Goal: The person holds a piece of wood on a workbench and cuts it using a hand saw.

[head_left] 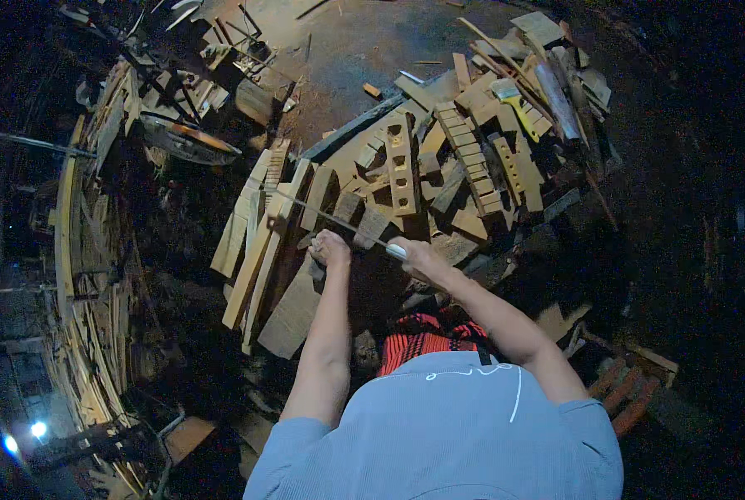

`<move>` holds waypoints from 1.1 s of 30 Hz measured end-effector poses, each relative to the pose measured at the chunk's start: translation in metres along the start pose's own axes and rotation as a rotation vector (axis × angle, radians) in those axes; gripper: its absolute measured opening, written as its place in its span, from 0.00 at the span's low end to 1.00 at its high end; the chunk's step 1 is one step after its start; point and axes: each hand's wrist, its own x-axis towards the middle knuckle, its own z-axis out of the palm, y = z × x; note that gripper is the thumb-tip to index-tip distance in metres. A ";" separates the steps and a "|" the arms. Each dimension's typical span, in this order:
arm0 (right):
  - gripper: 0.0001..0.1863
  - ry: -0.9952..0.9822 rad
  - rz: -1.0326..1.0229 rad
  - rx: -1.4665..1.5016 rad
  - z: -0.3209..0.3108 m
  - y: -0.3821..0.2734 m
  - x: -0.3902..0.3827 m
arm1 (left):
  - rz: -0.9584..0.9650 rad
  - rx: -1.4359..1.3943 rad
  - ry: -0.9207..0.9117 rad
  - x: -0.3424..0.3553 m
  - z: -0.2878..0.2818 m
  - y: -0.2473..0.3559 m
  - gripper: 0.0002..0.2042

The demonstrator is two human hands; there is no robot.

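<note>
My right hand (423, 262) is closed around the pale end of a long, thin metal tool (331, 218). From there the tool slants up and left across the wood pieces, and its exact kind is unclear. My left hand (331, 248) is closed just below the tool; what it grips, if anything, is hidden under the fingers. Beside that hand lie small wood blocks (372, 227) and a wide board (292, 315). Long wooden bars (260, 265) lean together to the left. Ahead rests a wooden piece with a row of square holes (401, 164).
A notched wooden strip (467, 154), a drilled bar (508, 171) and a yellow-handled brush (518, 112) lie at the right of the pile. Stacked wood strips (89, 367) line the left side. Two bright lamps (24, 437) shine at lower left.
</note>
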 end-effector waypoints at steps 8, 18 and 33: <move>0.30 -0.002 0.171 -0.018 -0.048 0.033 -0.160 | -0.506 -1.320 0.081 -0.002 0.001 0.000 0.06; 0.26 0.027 0.166 -0.026 -0.049 0.028 -0.148 | -0.279 -1.179 -0.240 0.002 -0.054 -0.077 0.08; 0.23 -0.058 0.079 0.119 -0.008 0.001 -0.033 | -0.300 -1.038 -0.279 0.010 -0.012 -0.010 0.07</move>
